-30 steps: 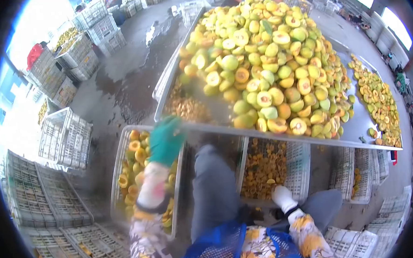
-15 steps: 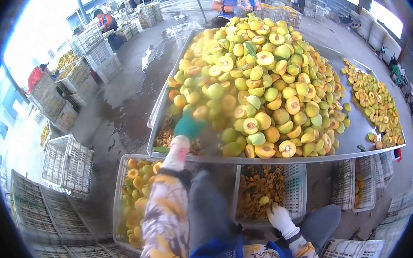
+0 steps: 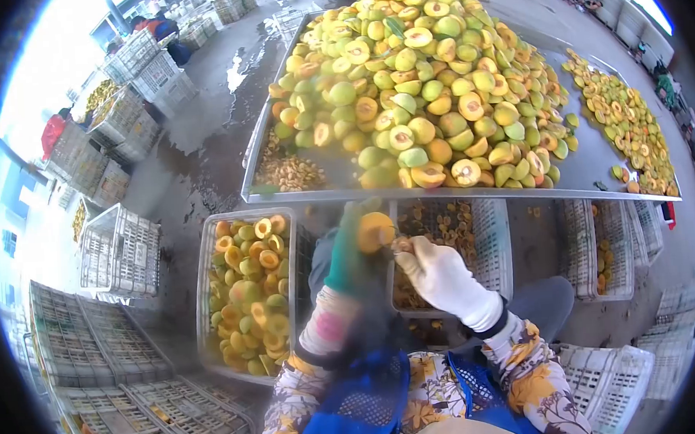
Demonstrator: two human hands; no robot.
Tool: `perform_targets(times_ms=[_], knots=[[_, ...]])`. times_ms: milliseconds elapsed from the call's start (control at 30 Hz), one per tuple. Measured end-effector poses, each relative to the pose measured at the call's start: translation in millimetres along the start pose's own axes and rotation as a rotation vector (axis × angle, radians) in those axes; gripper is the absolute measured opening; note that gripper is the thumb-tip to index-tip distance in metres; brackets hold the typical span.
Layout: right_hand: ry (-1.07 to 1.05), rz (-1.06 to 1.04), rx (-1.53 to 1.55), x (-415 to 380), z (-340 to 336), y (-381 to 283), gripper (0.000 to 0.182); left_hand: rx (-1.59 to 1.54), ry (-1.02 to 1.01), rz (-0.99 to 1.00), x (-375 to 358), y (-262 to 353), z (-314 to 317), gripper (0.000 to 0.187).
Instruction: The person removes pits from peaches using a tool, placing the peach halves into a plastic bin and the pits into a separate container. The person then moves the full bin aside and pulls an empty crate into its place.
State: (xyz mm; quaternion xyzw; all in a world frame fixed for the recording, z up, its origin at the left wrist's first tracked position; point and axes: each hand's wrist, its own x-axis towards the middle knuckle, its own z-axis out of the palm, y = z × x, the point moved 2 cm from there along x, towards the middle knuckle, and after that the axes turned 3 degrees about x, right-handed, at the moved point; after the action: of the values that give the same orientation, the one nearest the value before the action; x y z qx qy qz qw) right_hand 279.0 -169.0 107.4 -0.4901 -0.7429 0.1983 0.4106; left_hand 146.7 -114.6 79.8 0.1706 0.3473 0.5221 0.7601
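My left hand [image 3: 348, 256], in a green glove over a white cuff, is raised in front of the table edge and holds a halved apricot [image 3: 376, 231], its orange cut face showing. Close beside it, my right hand [image 3: 449, 278] in a white glove has thumb and fingers pinched together on a small brownish thing [image 3: 402, 245], too blurred to name. Below the hands stands a crate [image 3: 494, 248] with brown pits or scraps inside. Beyond them, a big heap of green-yellow apricots [image 3: 435, 94], many halved, lies on the metal table [image 3: 346, 193].
To the left, a crate [image 3: 203, 303] holds halved apricots. Small pale pits [image 3: 286, 171] lie at the table's left corner, more apricot pieces [image 3: 625, 116] at its right. Stacked crates [image 3: 102, 332] stand at far left. Another person [image 3: 54, 134] in red is in the background.
My left hand has come back from the heap towards me, now with an apricot half. My right hand has risen from the crate of scraps to meet it. The view has tilted downward.
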Motion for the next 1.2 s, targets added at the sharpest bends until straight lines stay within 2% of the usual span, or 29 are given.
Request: perform_targets(times_ms=[33,67,167,267,367,400,467,500,567,633,700,800,900,933,1033,1133,1167,1200], knots=[[0.02,-0.047,-0.079,0.6,3.1,-3.1,0.018,-0.031,0.031,0.021,-1.7,-4.4,3.0,0.049],[-0.018,-0.013,-0.146,-2.5,6.9,1.2,0.018,-0.011,-0.149,0.047,0.7,-7.1,-1.8,0.046],[-0.022,0.023,-0.205,-5.5,9.1,0.1,0.02,0.117,-0.261,0.153,1.5,-16.2,-5.5,0.045],[-0.044,0.019,-0.224,-6.3,4.7,-4.8,0.021,0.217,-0.251,0.192,-1.8,-15.1,-5.7,0.04],[-0.123,-0.014,-0.275,-8.0,1.7,-3.4,0.02,0.493,-0.098,0.2,-1.0,-7.9,-9.5,0.034],[-0.157,-0.03,-0.291,-10.3,1.5,-2.5,0.02,0.516,-0.099,0.138,0.4,-8.6,-7.9,0.032],[-0.241,-0.233,-0.365,-20.1,6.6,11.5,0.02,0.577,-0.077,0.039,2.6,-3.3,-7.7,0.029],[-0.279,-0.369,-0.386,-20.1,12.3,20.5,0.019,0.69,-0.146,0.077,10.4,-5.1,-15.1,0.027],[-0.34,-0.336,-0.291,-33.3,23.5,46.7,0.019,0.907,-0.274,0.178,22.5,-10.1,-29.3,0.026],[-0.307,0.199,0.059,-28.7,25.7,39.0,0.019,0.608,-0.242,0.174,23.7,-17.8,-31.8,0.026],[-0.359,0.794,0.469,-15.2,13.1,7.5,0.022,0.274,-0.237,0.33,8.2,-21.5,-25.7,0.026],[-0.452,0.703,0.451,-12.1,13.3,-1.0,0.036,0.353,-0.012,0.433,-1.4,-34.1,-24.0,0.022],[-0.612,1.002,0.705,-12.5,-0.5,7.6,0.037,0.635,-0.275,0.168,13.7,-28.5,-30.9,0.02],[-0.601,1.056,0.856,-18.8,-4.1,5.2,0.041,0.657,-0.364,0.011,10.7,-23.3,-28.3,0.021],[-0.544,1.08,1.374,-47.7,12.5,27.6,0.046,0.562,-0.4,0.216,20.2,-45.6,-24.7,0.021],[-0.411,1.027,1.266,-37.5,20.8,12.7,0.048,0.409,-0.147,0.155,11.7,-42.5,-15.0,0.025],[-0.366,1.007,1.195,-39.4,17.4,11.0,0.048,0.515,-0.144,0.418,13.9,-43.6,-24.4,0.027],[-0.432,1.026,1.293,-44.0,15.0,16.3,0.046,0.176,-0.122,0.337,14.6,-35.6,-29.9,0.028]])
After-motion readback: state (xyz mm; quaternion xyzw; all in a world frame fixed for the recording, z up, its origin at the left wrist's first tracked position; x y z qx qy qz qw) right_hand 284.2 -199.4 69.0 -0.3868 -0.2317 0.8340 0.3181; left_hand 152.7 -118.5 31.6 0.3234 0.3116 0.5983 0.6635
